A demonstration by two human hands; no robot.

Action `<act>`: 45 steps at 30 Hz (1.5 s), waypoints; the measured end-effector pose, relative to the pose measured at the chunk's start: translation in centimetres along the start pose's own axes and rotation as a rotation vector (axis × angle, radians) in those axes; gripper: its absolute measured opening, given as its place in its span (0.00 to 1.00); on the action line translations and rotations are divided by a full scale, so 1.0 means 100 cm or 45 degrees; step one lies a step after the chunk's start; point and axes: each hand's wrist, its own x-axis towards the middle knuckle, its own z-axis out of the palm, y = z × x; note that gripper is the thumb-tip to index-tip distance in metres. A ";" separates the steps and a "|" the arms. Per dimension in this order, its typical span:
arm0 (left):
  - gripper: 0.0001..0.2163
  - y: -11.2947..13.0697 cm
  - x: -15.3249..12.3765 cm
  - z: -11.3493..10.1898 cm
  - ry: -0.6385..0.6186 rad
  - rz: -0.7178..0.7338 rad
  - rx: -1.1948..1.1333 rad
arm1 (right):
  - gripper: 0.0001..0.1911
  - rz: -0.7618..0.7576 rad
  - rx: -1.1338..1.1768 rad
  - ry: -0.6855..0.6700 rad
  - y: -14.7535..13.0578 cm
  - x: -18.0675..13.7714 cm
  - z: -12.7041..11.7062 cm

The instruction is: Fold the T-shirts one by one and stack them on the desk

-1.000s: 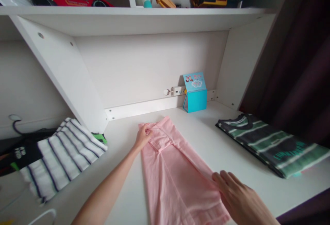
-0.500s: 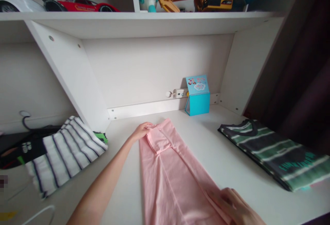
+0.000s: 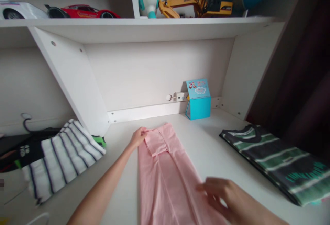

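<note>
A pink garment (image 3: 165, 177) lies folded into a long strip on the white desk, with a smaller flap turned over near its far end. My left hand (image 3: 139, 136) pinches that flap at the garment's far left corner, fingers closed on the cloth. Over the right edge of the garment, closer to me, is my right hand (image 3: 221, 194). Its fingers are bent and apart, slightly blurred, with no cloth visible between them. The near end of the garment runs out of view.
Folded clothes, including a striped white garment (image 3: 67, 159), lie at left beside a black hanger (image 3: 27, 123). A green and dark striped shirt (image 3: 275, 163) lies folded at right. A blue desk calendar (image 3: 198, 106) stands at the back. Toys line the shelf (image 3: 160, 21) above.
My right hand has lifted off the garment's right edge and its fingers have spread. My left hand stays at the far corner, still pinching. The view has tilted up slightly.
</note>
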 end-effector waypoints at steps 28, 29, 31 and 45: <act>0.27 0.014 -0.024 0.017 -0.145 -0.242 0.946 | 0.31 0.415 -0.347 -0.165 0.089 0.196 0.049; 0.27 0.014 -0.024 0.017 -0.144 -0.248 0.949 | 0.30 0.365 -0.345 -0.191 0.082 0.186 0.047; 0.27 0.012 -0.023 0.017 -0.145 -0.242 0.940 | 0.31 0.245 -0.332 -0.240 0.065 0.156 0.045; 0.28 0.072 -0.058 0.031 -0.436 0.159 0.788 | 0.35 -0.381 -0.565 0.164 0.058 -0.079 0.099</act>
